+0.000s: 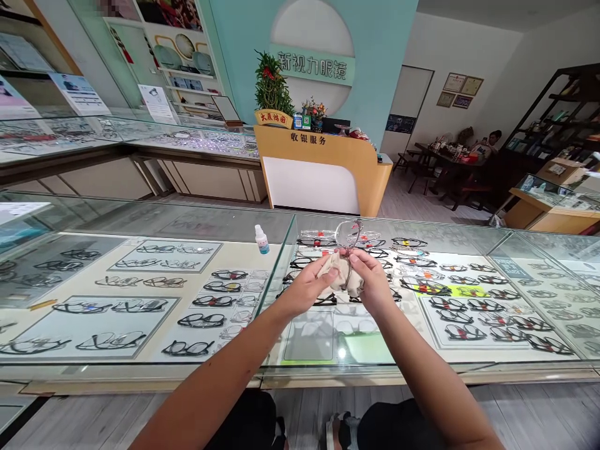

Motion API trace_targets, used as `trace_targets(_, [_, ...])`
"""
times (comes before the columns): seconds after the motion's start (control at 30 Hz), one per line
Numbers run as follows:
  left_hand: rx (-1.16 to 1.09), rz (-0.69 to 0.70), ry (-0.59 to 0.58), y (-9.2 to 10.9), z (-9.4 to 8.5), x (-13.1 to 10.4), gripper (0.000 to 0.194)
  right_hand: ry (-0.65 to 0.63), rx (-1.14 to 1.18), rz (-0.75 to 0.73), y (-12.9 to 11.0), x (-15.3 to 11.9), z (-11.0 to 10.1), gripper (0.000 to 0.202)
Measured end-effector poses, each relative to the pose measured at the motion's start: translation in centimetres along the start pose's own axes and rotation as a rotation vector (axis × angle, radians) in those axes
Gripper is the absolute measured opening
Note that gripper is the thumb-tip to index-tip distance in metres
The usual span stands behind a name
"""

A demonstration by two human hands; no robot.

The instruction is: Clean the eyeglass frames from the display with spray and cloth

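A pair of eyeglasses [347, 234] is held up above the glass counter, one round lens rising over my fingers. A crumpled beige cloth [338, 267] is bunched around its lower part, so the other lens is hidden. My left hand [308, 287] is closed on the cloth, thumb pressed on top. My right hand [375, 279] pinches the eyeglasses close to the frame, with some cloth hanging under its fingers. A small white dropper-type bottle [262, 241] with a blue-and-white label stands on the counter to the left of my hands.
Rows of spectacle frames [201, 320] lie inside the glass display counter [178, 369] on both sides. Beyond it stands a wooden cashier desk [323, 147] with a plant [272, 87]. A person [492, 140] sits at a table at the back right.
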State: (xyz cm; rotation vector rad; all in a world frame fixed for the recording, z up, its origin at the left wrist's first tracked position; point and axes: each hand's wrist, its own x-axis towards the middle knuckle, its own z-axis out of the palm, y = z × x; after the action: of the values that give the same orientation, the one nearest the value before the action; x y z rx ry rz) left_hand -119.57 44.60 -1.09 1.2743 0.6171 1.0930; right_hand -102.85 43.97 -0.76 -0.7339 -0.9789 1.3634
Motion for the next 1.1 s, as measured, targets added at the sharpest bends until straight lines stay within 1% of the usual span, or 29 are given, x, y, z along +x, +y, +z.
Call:
trace_targets(0.07, [0.007,-0.006,-0.019,0.1,0.2,0.0,0.054,-0.002,-0.020,-0.025,0.3,0.0,0.0,0.033])
trace_targets(0.1, [0.010,0.005,0.000,0.0,0.4,0.1,0.055,-0.006,-0.035,-0.033,0.4,0.0,0.0,0.032])
trace_targets(0.2, [0.032,0.057,0.112,-0.4,0.7,0.4,0.055,-0.018,-0.045,-0.045,0.8,-0.1,0.1,0.029])
trace_targets(0.23, [0.039,0.057,0.130,-0.5,0.7,0.4,0.056,-0.022,-0.035,-0.045,0.8,-0.2,0.1,0.029])
trace_targets(0.3, [0.027,0.040,0.113,-0.5,0.4,0.4,0.058,-0.023,-0.013,-0.036,0.5,-0.1,0.1,0.029])
trace_targets(0.43, [0.006,-0.040,-0.052,0.0,-0.2,0.1,0.056,-0.011,-0.009,0.002,-0.2,0.1,-0.1,0.031])
trace_targets(0.5, [0.009,-0.057,-0.088,0.2,-0.2,0.0,0.059,-0.006,-0.015,-0.005,-0.2,0.1,-0.1,0.032])
trace_targets(0.57, [0.003,-0.026,-0.047,0.3,0.1,0.0,0.059,-0.016,-0.022,-0.018,0.1,0.1,-0.1,0.032])
trace_targets(0.67, [0.017,0.052,0.073,0.0,0.7,0.2,0.051,-0.044,-0.017,-0.034,0.6,-0.1,0.1,0.030])
trace_targets(0.73, [0.026,0.067,0.132,-0.3,0.9,0.3,0.053,-0.049,0.009,-0.035,0.6,-0.1,0.2,0.029])
trace_targets(0.77, [0.021,0.060,0.140,-0.4,0.8,0.3,0.055,-0.044,0.025,-0.029,0.5,-0.1,0.2,0.028])
trace_targets(0.83, [-0.007,0.030,0.103,-0.4,0.6,0.3,0.057,-0.033,0.052,0.000,0.2,0.0,0.0,0.029])
trace_targets(0.93, [-0.034,-0.034,-0.027,-0.3,0.1,0.2,0.056,-0.010,0.083,0.047,-0.2,0.2,-0.2,0.031])
trace_targets(0.97, [-0.030,-0.047,-0.052,-0.2,0.1,0.1,0.056,-0.004,0.092,0.051,-0.2,0.2,-0.2,0.032])
trace_targets(1.03, [-0.015,-0.035,-0.041,-0.2,0.2,0.1,0.057,-0.003,0.094,0.034,0.0,0.2,-0.2,0.031])
trace_targets(1.1, [-0.009,0.009,0.032,-0.2,0.5,0.2,0.055,-0.020,0.072,-0.007,0.4,0.1,0.0,0.027])
